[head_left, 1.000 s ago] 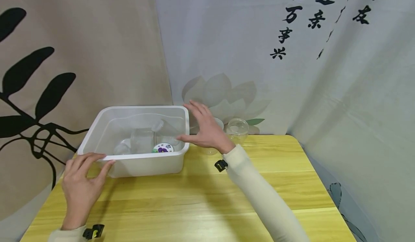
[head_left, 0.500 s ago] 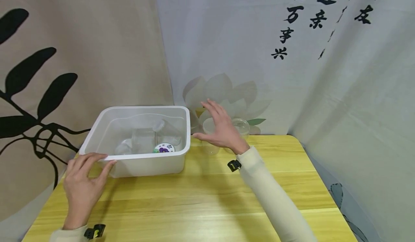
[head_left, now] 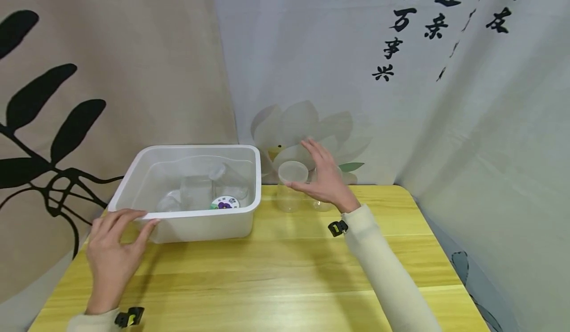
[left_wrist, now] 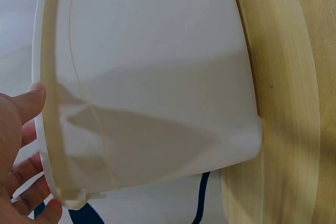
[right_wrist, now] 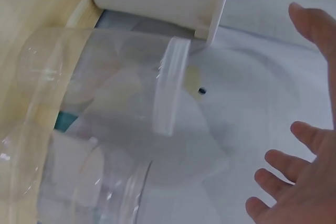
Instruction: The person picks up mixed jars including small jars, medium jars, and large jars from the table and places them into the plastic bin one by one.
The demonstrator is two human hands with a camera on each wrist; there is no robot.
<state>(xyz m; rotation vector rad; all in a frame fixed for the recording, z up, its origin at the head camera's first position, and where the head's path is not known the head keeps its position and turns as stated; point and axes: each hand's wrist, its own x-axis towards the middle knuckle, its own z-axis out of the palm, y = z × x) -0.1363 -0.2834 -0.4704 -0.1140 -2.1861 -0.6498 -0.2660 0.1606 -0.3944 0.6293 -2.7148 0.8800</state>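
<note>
My left hand (head_left: 113, 260) grips the front left corner of a white plastic bin (head_left: 202, 228), with the thumb just below the rim and fingers over it. In the left wrist view the thumb and fingertips meet the bin's rim (left_wrist: 44, 129). My right hand (head_left: 327, 178) is spread, holding nothing, by two clear plastic jars at the table's back. One jar (head_left: 291, 196) has a frosted white lid (right_wrist: 170, 85). The second jar (right_wrist: 94, 182) is mostly behind my right hand in the head view; its upper end is cut off in the right wrist view.
Inside the bin lie several clear plastic containers (head_left: 196, 193) and a round piece with a purple flower print (head_left: 224, 203). The wooden table (head_left: 267, 282) ends against printed cloth hangings (head_left: 311, 74) at the back.
My right hand has moved right, from the bin's right rim to over the jars, bringing the white-lidded jar into fuller view. My left hand has stayed on the bin's corner.
</note>
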